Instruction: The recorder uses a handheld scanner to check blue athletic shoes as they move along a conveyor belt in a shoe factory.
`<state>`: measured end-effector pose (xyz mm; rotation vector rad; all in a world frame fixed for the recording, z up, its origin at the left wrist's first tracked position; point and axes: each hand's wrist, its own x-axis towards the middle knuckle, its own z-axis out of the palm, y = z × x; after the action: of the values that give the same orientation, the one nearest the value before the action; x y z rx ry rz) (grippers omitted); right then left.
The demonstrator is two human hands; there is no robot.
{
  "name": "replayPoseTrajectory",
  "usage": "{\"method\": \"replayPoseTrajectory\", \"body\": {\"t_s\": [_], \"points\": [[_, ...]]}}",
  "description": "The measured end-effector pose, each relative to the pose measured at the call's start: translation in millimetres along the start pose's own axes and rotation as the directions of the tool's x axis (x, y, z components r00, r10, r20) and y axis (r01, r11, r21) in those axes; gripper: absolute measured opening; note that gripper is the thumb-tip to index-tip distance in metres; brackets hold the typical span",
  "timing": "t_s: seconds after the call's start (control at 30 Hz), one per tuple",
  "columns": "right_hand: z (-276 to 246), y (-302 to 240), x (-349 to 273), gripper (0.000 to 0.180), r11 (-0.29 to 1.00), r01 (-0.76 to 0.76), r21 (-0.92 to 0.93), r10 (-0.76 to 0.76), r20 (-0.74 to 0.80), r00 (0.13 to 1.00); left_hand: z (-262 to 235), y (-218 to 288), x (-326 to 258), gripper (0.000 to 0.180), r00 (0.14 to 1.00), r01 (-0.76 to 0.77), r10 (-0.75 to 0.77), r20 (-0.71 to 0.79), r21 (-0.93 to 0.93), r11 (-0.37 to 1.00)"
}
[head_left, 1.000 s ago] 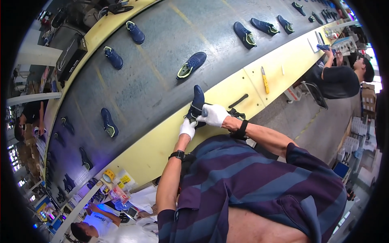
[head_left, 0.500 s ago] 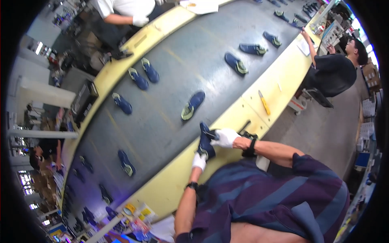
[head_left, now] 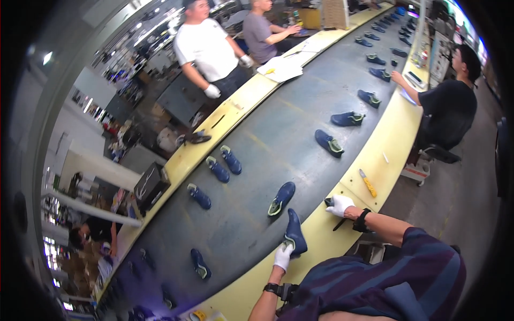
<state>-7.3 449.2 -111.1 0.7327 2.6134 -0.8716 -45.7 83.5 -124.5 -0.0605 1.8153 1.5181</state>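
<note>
In my white-gloved left hand (head_left: 284, 256) is a navy blue shoe (head_left: 295, 234), held by its heel end with the toe pointing away over the belt's near edge. My right hand (head_left: 340, 205), also gloved in white, is closed above the yellow ledge to the right of the shoe. A small dark bit shows at its fingers, too little to name. Partly under that hand lies a thin dark object (head_left: 338, 225). Farther along the ledge is a yellow-handled knife (head_left: 368, 183). Just beyond the held shoe, another navy shoe (head_left: 281, 199) with a pale green lining rests on the belt.
A grey conveyor belt (head_left: 251, 166) carries several navy shoes between yellow ledges. A person in black (head_left: 448, 104) sits at the right with a hand by the belt. Across it stand a person in white (head_left: 206, 51) and another in grey (head_left: 261, 35). A black box (head_left: 151, 188) is at the far ledge.
My right hand has left the shoe and moved right over the ledge. The left hand still holds the shoe, now with its toe raised. The view has shifted, showing more of the far side.
</note>
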Motion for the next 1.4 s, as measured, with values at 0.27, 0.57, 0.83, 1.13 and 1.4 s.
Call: {"method": "replayPoseTrajectory", "body": {"t_s": [0.27, 0.57, 0.83, 1.13, 1.4], "points": [[-52.2, -85.9, -55.1, 0.046, 0.881, 0.411, 0.235, -0.278, -0.446, 0.851, -6.4, 113.1, -45.9, 0.036, 0.949, -0.315, 0.315, -0.027, 0.002, 0.949], [-73.4, -211.7, -109.3, 0.047, 0.023, 0.133, 0.991, -0.305, -0.120, 0.945, 38.4, 210.7, -112.4, 0.035, 0.731, -0.582, 0.682, -0.029, 0.497, 0.644], [-73.9, -240.4, -148.7, 0.047, 0.147, 0.303, 0.942, -0.447, -0.210, 0.870, 30.4, 221.5, -111.2, 0.080, 0.946, -0.063, 0.293, 0.135, -0.812, 0.580], [-89.7, -231.1, -161.0, 0.047, 0.249, 0.451, 0.857, -0.503, -0.283, 0.817, 38.7, 245.3, -144.7, 0.069, 0.961, -0.029, 0.243, 0.133, -0.823, 0.567], [-107.1, -226.9, -186.1, 0.041, 0.358, 0.305, 0.882, -0.496, -0.097, 0.863, 27.6, 222.0, -140.1, 0.085, 0.876, 0.019, 0.386, 0.288, -0.822, 0.569]]}}
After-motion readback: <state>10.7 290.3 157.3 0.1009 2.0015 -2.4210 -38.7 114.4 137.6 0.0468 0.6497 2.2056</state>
